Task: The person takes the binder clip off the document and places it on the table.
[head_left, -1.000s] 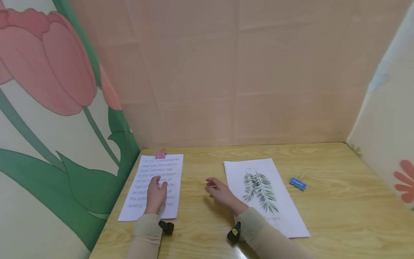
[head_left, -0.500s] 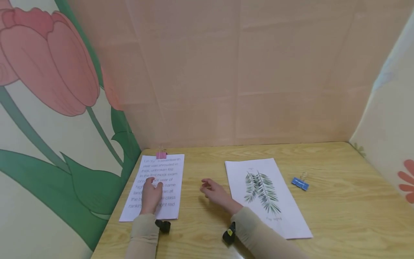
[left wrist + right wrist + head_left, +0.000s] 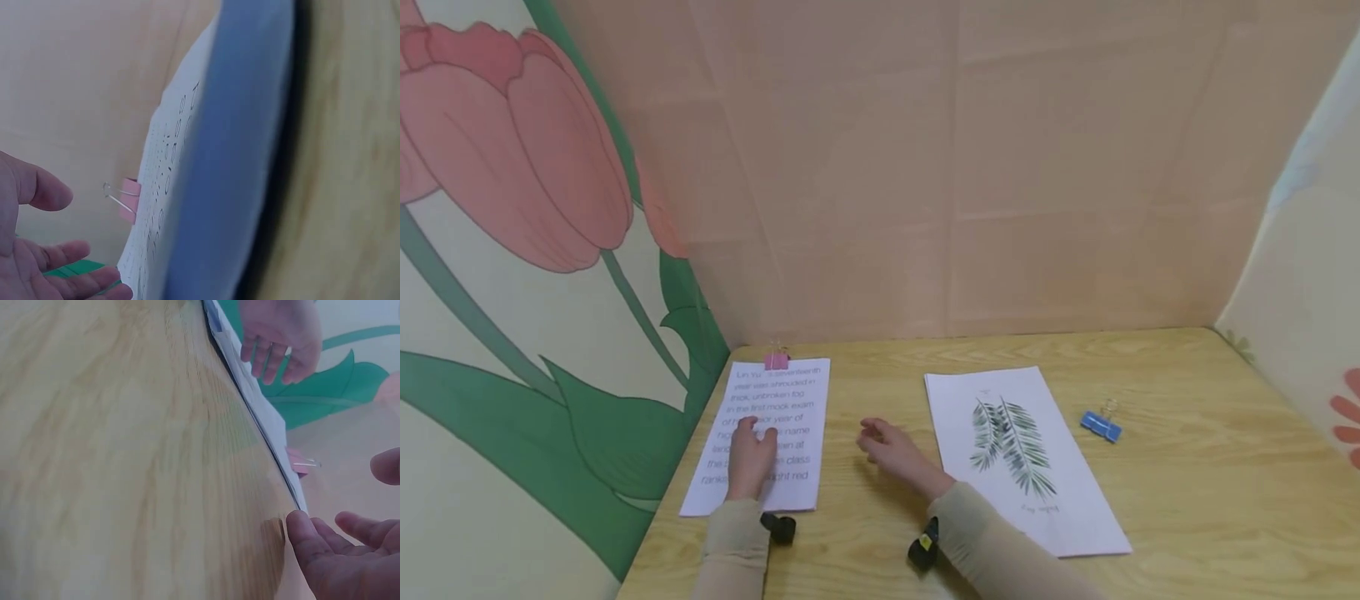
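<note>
On the left of the table lies a stack of printed sheets (image 3: 782, 492), with a pink binder clip (image 3: 777, 361) on its far edge. My left hand (image 3: 751, 457) is over this stack, fingers loosely bent and holding nothing; in the left wrist view its thumb and fingers are apart. Between the two stacks hovers my right hand (image 3: 895, 450), relaxed with nothing in it. Right of it lies a second stack of paper (image 3: 1075, 508) with a green palm-leaf print, partly behind my right forearm. A blue binder clip (image 3: 1101, 426) lies on the table beyond that stack's right edge.
The wooden table (image 3: 1195, 467) meets a pink cloth backdrop (image 3: 947, 208) at the back. A wall painted with tulips (image 3: 550, 158) borders the left side, and a pale wall (image 3: 1307, 292) with a red flower stands at the right.
Both hands have drifted slightly left, the right one a little farther from the palm-leaf stack. The papers and clips keep their places on the table; the head view has shifted slightly.
</note>
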The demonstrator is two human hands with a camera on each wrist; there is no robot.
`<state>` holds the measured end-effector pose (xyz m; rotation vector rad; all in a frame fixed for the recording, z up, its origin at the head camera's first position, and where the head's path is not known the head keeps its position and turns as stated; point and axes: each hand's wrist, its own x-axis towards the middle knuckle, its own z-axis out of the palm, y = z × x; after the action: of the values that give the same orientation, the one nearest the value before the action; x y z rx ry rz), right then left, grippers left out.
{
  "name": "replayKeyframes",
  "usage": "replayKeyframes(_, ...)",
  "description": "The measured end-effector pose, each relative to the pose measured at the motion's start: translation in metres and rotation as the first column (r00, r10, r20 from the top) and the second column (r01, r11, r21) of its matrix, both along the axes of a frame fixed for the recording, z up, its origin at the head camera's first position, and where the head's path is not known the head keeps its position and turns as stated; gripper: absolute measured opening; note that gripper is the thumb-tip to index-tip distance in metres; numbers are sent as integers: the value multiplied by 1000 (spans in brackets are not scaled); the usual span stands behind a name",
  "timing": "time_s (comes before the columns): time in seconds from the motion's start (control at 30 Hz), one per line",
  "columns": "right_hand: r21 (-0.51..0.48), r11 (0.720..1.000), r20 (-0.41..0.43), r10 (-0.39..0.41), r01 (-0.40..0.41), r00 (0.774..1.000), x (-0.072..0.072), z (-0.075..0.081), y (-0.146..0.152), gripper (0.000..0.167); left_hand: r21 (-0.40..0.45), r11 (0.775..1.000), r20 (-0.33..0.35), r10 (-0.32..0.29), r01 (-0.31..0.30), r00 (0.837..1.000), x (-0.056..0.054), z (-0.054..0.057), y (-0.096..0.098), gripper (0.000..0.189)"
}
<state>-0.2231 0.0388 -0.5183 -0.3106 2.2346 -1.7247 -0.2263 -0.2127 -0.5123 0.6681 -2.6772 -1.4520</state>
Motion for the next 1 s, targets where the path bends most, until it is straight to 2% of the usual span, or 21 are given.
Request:
replayKeyframes(0.3,-180,983,147,-21,47,989,3,0,-8,51,-19,1000,-7,9,-9,1000,1,-1,-5,59)
replayKeyframes(0.43,-227,971,179,-30,71,983,5,0,-12,51,-93,995,-18,32,-34,999,2,-4,-9,57)
replayKeyframes(0.6,-295,950,251,-25,102,968,7,-2,-19,50,-200,978,-53,47,-57,997,4,-7,-15,56)
replayKeyframes(0.83,-292,946,274,-61,143,960,6,-3,-26,50,-229,971,-4,74,-73,997,4,-5,-21,62)
replayKeyframes(1.0,-277,949,282,-67,148,957,5,-5,-26,50,-243,966,6,89,-84,996,5,-4,-26,65)
